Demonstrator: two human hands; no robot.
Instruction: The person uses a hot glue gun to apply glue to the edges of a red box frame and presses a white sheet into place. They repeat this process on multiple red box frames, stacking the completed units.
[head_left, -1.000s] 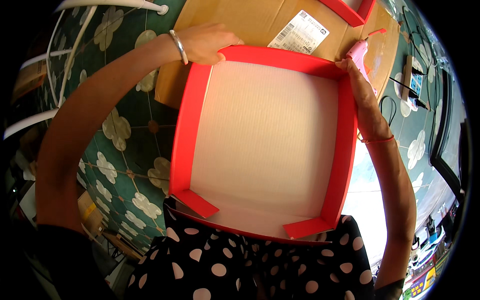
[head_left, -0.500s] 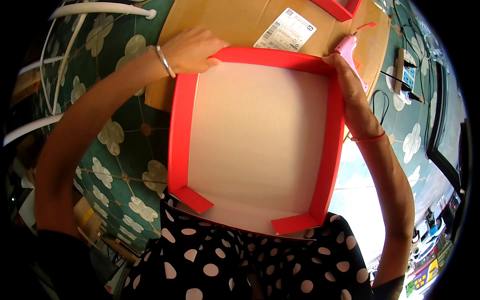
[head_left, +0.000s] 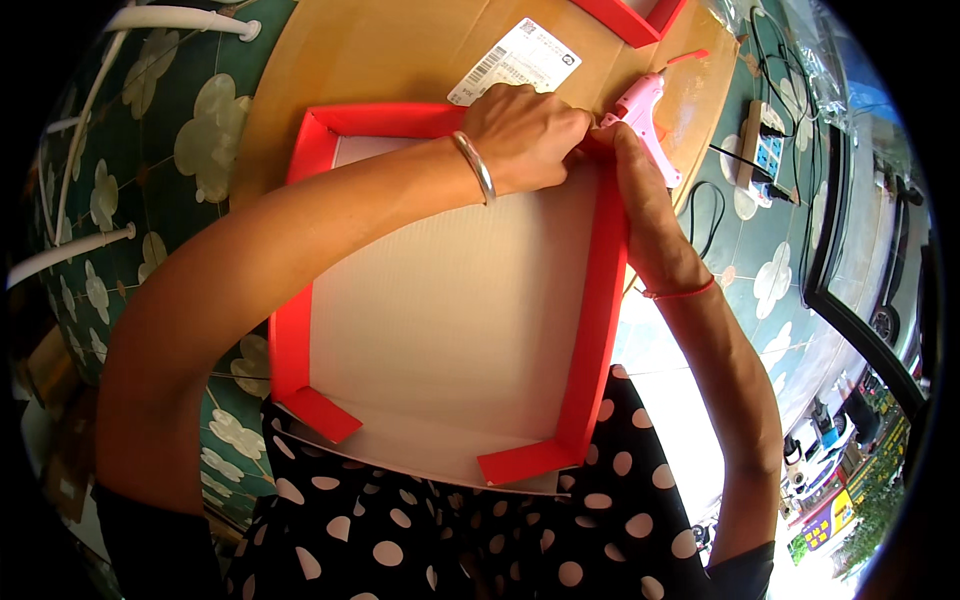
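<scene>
A shallow red cardboard box (head_left: 596, 320) with a pale inside rests on my lap and against the cardboard behind it. Its near side is folded down, and two short red flaps stick inward at the near corners. My left hand (head_left: 530, 138) reaches across the box, its fingers curled closed over the far wall close to the far right corner. At that same corner, my right hand (head_left: 640, 195) grips the box from the right side, thumb on top. Both hands nearly meet there and cover the corner. A pink glue gun (head_left: 642, 120) lies just beyond my right hand.
A large brown cardboard sheet (head_left: 360, 60) with a white label (head_left: 515, 62) lies under the far end. Another red box (head_left: 635, 20) sits at the far edge. A power strip (head_left: 765, 155) with black cables is on the patterned floor at right; white metal tubes (head_left: 180, 18) stand at far left.
My left hand has slid rightward along the far wall, from near the far left corner to beside my right hand. The view has shifted, so the box appears further left.
</scene>
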